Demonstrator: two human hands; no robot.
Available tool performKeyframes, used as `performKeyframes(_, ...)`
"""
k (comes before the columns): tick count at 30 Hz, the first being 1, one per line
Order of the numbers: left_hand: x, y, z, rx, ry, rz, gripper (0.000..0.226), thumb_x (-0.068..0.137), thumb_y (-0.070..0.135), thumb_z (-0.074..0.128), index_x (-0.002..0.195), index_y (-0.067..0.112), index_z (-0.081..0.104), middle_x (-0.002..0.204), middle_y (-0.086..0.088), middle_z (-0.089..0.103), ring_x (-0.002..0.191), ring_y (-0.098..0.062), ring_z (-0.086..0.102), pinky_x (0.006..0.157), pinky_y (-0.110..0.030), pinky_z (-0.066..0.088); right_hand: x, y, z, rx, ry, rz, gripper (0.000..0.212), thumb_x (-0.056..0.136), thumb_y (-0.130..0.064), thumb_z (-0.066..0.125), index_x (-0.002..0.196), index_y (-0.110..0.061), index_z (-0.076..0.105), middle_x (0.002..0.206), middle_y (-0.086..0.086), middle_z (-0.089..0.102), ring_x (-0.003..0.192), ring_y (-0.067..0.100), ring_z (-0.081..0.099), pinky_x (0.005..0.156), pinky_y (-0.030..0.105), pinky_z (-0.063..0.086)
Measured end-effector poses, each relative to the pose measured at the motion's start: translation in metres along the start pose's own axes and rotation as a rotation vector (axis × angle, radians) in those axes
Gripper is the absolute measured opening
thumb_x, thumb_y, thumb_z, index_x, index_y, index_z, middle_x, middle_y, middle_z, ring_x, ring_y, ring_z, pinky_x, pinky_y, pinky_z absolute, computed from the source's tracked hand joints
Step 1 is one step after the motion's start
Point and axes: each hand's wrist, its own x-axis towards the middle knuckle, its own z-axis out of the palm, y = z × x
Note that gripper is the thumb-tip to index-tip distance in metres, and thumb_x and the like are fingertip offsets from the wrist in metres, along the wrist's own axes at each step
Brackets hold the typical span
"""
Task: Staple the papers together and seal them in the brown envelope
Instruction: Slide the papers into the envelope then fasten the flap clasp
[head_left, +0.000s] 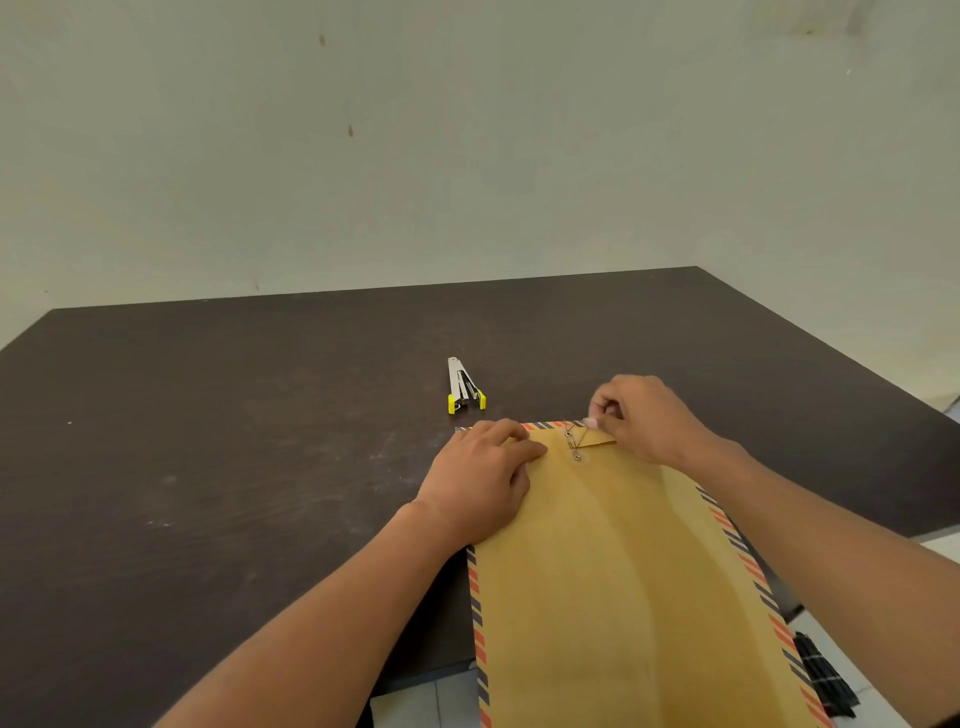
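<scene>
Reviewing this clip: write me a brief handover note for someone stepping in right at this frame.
Left hand: flat on the brown envelope, pinning its top left corner.
Right hand: pinching the closure string at the flap's buttons.
Stapler: lying on the table, beyond the envelope, untouched.
Done: no loose papers in view, presumably inside; flap folded down.
Left: finish winding the string, then let go.

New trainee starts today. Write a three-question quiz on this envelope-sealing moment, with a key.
1. True or false: the stapler lies on the envelope.
2. Which hand presses flat on the envelope?
3. The right hand pinches at: A) the string closure on the flap, B) the stapler, C) the table edge.

Key:
1. False; it lies on the table beyond it.
2. The left hand.
3. A.
</scene>
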Motion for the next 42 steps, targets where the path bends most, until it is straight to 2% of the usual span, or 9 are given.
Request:
performKeyframes(4, 0.004, 0.0, -0.004, 0.042, -0.021, 0.086, 0.037, 0.091, 0.022, 0.047, 0.123, 0.024, 0.066, 0.126, 0.002, 0.06, 0.119, -0.024, 0.052, 0.092, -0.038, 0.047, 0.017, -0.017, 0.008, 0.03, -0.004, -0.083, 0.013, 0.087, -0.032, 0.074, 0.079, -0.023, 0.07, 0.082, -0.01, 0.063, 0.076, 0.01, 0.059, 0.07, 0.032, 0.05)
performKeyframes(7, 0.007, 0.002, -0.005, -0.008, -0.055, 0.116, 0.038, 0.09, 0.013, 0.046, 0.123, 0.016, 0.064, 0.129, 0.0, 0.06, 0.124, -0.024, 0.048, 0.102, -0.038, 0.044, 0.026, -0.03, 0.016, 0.034, -0.061, -0.114, 0.015, 0.086, -0.035, 0.074, 0.077, -0.025, 0.069, 0.082, -0.011, 0.065, 0.075, 0.007, 0.059, 0.072, 0.031, 0.053)
performKeyframes(17, 0.01, 0.003, -0.007, -0.051, -0.102, 0.069, 0.048, 0.087, 0.013, 0.045, 0.134, 0.016, 0.052, 0.132, 0.0, 0.055, 0.115, -0.022, 0.048, 0.099, -0.033, 0.042, 0.031, -0.023, 0.012, 0.259, -0.126, 0.082, 0.019, 0.077, -0.035, 0.084, 0.076, -0.017, 0.078, 0.066, -0.01, 0.069, 0.061, 0.001, 0.061, 0.059, 0.015, 0.044)
performKeyframes(19, 0.012, 0.002, -0.005, -0.015, -0.1, 0.078, 0.055, 0.084, 0.018, 0.042, 0.139, 0.017, 0.049, 0.132, 0.0, 0.054, 0.11, -0.023, 0.049, 0.096, -0.036, 0.045, 0.032, -0.019, 0.011, 0.244, -0.123, 0.115, 0.017, 0.078, -0.035, 0.083, 0.075, -0.019, 0.077, 0.067, -0.01, 0.07, 0.064, 0.002, 0.062, 0.063, 0.02, 0.049)
performKeyframes(21, 0.014, 0.002, -0.004, 0.01, -0.099, 0.076, 0.059, 0.083, 0.021, 0.039, 0.141, 0.018, 0.047, 0.132, 0.001, 0.053, 0.106, -0.023, 0.048, 0.093, -0.038, 0.046, 0.033, -0.013, 0.01, 0.233, -0.121, 0.155, 0.016, 0.079, -0.035, 0.082, 0.072, -0.023, 0.075, 0.067, -0.01, 0.07, 0.068, 0.006, 0.064, 0.077, 0.034, 0.056)
performKeyframes(24, 0.014, 0.002, -0.002, 0.024, -0.092, 0.066, 0.06, 0.083, 0.024, 0.036, 0.142, 0.02, 0.047, 0.132, 0.002, 0.052, 0.104, -0.022, 0.047, 0.09, -0.039, 0.047, 0.028, -0.007, 0.009, 0.147, -0.091, 0.174, 0.017, 0.082, -0.037, 0.079, 0.073, -0.025, 0.072, 0.067, -0.013, 0.065, 0.077, 0.009, 0.06, 0.092, 0.041, 0.045)
performKeyframes(27, 0.011, 0.001, 0.002, -0.001, -0.07, 0.052, 0.059, 0.083, 0.03, 0.029, 0.136, 0.022, 0.055, 0.13, 0.003, 0.053, 0.103, -0.022, 0.048, 0.087, -0.041, 0.048, 0.017, -0.003, 0.01, -0.046, 0.034, 0.072, 0.018, 0.087, -0.039, 0.072, 0.073, -0.029, 0.067, 0.073, -0.014, 0.059, 0.096, 0.013, 0.049, 0.085, 0.037, 0.032)
performKeyframes(30, 0.011, 0.001, 0.003, -0.01, -0.071, 0.034, 0.056, 0.084, 0.03, 0.033, 0.135, 0.024, 0.056, 0.131, 0.004, 0.053, 0.104, -0.021, 0.047, 0.088, -0.04, 0.047, -0.002, 0.002, 0.007, -0.215, 0.079, -0.082, 0.016, 0.092, -0.037, 0.063, 0.078, -0.03, 0.065, 0.079, -0.012, 0.055, 0.102, 0.013, 0.044, 0.08, 0.035, 0.025)
performKeyframes(42, 0.011, 0.002, 0.002, -0.028, -0.076, 0.02, 0.059, 0.079, 0.032, 0.031, 0.131, 0.019, 0.056, 0.136, 0.001, 0.053, 0.118, -0.023, 0.048, 0.097, -0.042, 0.045, -0.002, -0.048, -0.005, -0.398, -0.297, -0.237, 0.021, 0.095, -0.018, 0.043, 0.082, -0.028, 0.055, 0.095, -0.005, 0.055, 0.105, 0.018, 0.042, 0.086, 0.039, 0.034)
